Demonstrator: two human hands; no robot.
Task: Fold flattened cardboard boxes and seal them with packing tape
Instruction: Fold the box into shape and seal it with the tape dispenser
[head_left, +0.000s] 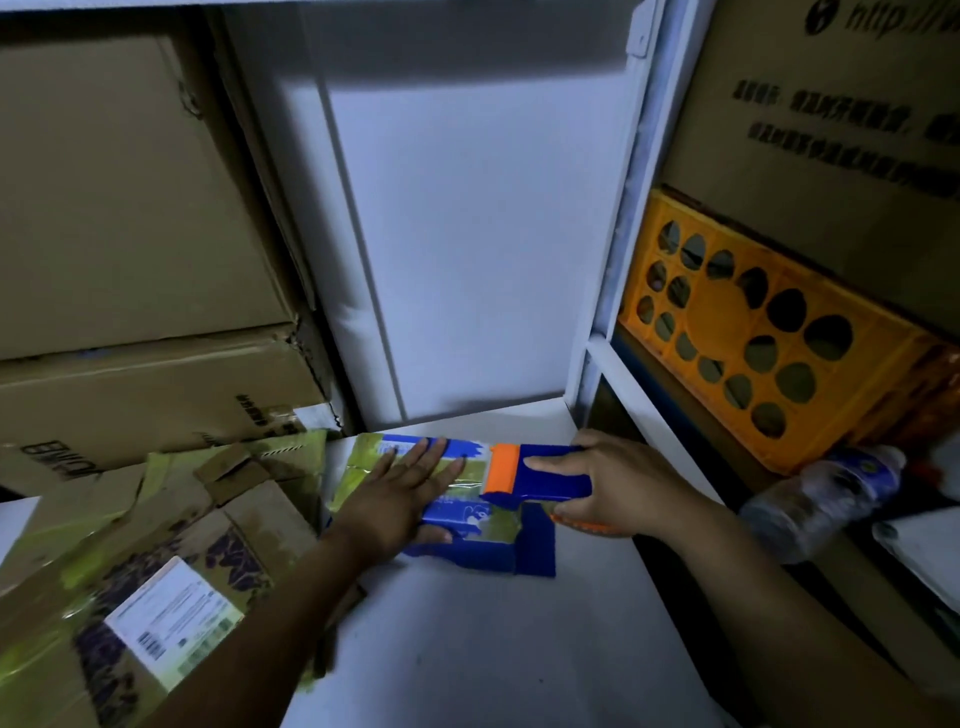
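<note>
A small blue and yellow-green cardboard box lies on the white table, with a shiny strip of clear tape across its top. My left hand presses flat on the box with straight, spread fingers. My right hand grips a blue tape dispenser with an orange front, held against the box's right part. A blue flap sticks out at the box's near right corner.
Flattened boxes with a white label pile up at the left. Large brown cartons stack behind them. An orange crate and a plastic bottle sit on the right shelf. A white panel stands behind.
</note>
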